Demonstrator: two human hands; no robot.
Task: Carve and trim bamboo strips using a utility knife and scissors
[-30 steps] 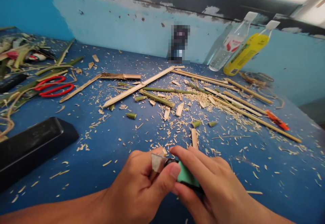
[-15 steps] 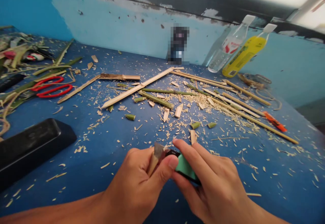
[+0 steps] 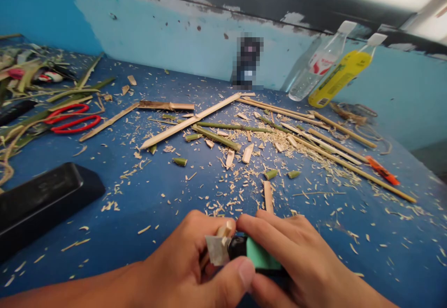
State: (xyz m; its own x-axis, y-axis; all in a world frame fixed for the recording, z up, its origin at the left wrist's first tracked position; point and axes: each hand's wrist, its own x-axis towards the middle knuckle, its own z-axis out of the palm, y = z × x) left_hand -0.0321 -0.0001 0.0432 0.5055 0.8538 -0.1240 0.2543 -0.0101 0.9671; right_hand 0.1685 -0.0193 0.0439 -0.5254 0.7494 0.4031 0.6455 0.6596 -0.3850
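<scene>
Head view: left hand (image 3: 188,261) curled round wood piece (image 3: 225,229), probably light, stiff, best gripped clear of blade (image 3: 217,251); right hand (image 3: 300,254) closed round green-handled cutter (image 3: 260,253).

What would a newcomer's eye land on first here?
Probably bottom centre, where the left hand holds a small wooden piece and the right hand a green-and-black knife, its blade close to that piece. Beyond them, pale shavings litter the blue table. At the upper right, a bright yellow bottle and a clear bottle stand by the wall.
</scene>
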